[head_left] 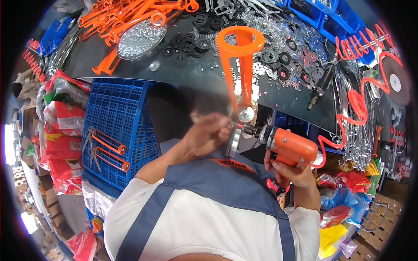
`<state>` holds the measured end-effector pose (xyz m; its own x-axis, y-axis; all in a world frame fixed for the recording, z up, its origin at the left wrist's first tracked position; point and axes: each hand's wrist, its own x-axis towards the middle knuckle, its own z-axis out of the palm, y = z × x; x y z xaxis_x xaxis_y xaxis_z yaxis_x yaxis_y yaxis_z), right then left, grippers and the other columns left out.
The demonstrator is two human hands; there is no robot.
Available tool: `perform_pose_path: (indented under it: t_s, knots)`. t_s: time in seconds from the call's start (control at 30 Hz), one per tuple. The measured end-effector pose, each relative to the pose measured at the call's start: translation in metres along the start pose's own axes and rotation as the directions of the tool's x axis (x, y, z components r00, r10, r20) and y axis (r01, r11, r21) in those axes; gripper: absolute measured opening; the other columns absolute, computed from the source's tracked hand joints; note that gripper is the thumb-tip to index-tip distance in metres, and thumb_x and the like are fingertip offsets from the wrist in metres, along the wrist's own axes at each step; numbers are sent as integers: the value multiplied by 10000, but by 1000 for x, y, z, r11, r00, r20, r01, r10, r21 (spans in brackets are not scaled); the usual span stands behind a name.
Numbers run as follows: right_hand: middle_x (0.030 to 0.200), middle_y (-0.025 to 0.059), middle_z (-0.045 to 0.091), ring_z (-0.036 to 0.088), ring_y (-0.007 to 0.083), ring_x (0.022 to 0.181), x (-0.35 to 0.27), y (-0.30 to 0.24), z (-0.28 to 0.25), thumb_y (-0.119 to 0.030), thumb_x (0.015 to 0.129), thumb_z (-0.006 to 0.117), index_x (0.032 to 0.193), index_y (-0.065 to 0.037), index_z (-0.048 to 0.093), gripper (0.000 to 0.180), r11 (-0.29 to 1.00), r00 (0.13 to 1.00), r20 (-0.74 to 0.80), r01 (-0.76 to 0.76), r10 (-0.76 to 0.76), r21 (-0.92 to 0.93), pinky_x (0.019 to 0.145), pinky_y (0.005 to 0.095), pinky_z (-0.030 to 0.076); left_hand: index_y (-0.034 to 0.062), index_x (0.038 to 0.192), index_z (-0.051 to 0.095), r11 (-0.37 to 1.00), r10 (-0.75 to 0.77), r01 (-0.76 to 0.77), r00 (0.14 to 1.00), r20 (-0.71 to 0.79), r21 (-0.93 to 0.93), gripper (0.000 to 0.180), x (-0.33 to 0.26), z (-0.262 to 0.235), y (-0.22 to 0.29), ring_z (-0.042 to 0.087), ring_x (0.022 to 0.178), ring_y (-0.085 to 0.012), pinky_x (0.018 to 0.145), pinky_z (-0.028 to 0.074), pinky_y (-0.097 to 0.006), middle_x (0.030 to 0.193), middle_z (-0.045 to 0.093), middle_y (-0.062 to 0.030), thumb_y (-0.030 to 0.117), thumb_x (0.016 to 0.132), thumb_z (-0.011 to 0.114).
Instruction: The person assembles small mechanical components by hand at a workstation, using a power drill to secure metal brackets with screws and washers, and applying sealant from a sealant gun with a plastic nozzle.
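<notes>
My right hand [292,170] is wrapped around the grip of an orange power driver [291,145]. The driver's black chuck [251,129] points left, with its tip close to my left hand [211,134]. My left fingers are curled together, partly blurred, beside a shiny metal strip [234,142]; what they pinch is hidden. Just beyond the chuck stands an orange frame [240,48] with a ring at its top and two long legs. A round silvery disc [246,114] sits at the frame's lower end.
More orange frames [126,17] are heaped at the far left, beside a dish of small metal parts [143,38]. Black rings [187,43], springs and washers cover the bench [183,71]. A black air tool [322,87] hangs right, near a coiled red hose [357,102]. Blue crates [117,100] stand left.
</notes>
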<state>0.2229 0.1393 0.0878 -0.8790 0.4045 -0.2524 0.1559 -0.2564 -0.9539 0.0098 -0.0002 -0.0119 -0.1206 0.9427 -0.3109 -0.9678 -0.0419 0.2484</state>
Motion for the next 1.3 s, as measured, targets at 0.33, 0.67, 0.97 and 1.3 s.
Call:
perform_pose_path:
  t_s: [0.33, 0.67, 0.97, 1.3]
  knots:
    - [823, 99, 612, 599, 148, 658, -8, -10, -5, 40, 787, 577, 1050, 28, 556, 265, 999, 996, -79, -43, 42, -15, 614, 266, 482, 34, 1037, 616, 567, 99, -139, 990, 100, 812, 229, 2, 3, 2, 521, 631, -97, 557, 453, -264, 815, 578, -24, 74, 816, 660]
    - [861, 63, 606, 610, 123, 735, 26, -34, -21, 28, 761, 631, 1222, -19, 461, 494, 928, 943, -209, -302, 258, -217, 458, 238, 476, 112, 946, 660, -607, 321, -465, 599, 733, 645, 200, 43, -10, -23, 572, 552, -201, 473, 439, -317, 635, 560, -34, 116, 749, 697]
    - [855, 162, 635, 636, 283, 740, 63, -74, -15, -34, 772, 597, 1004, 20, 582, 238, 711, 973, 220, 105, 71, -695, 705, 357, 497, 105, 963, 627, -560, 320, -536, 564, 761, 632, 264, 59, -33, -27, 569, 545, -197, 457, 429, -327, 651, 556, -36, 59, 706, 666]
    - [790, 210, 615, 607, 383, 760, 85, -92, -17, -17, 741, 560, 987, -14, 624, 255, 582, 940, 295, 144, 174, -801, 679, 378, 486, 116, 1005, 628, -553, 290, -528, 603, 743, 644, 308, 55, -10, -15, 546, 504, -197, 445, 419, -341, 632, 540, -25, 48, 704, 640]
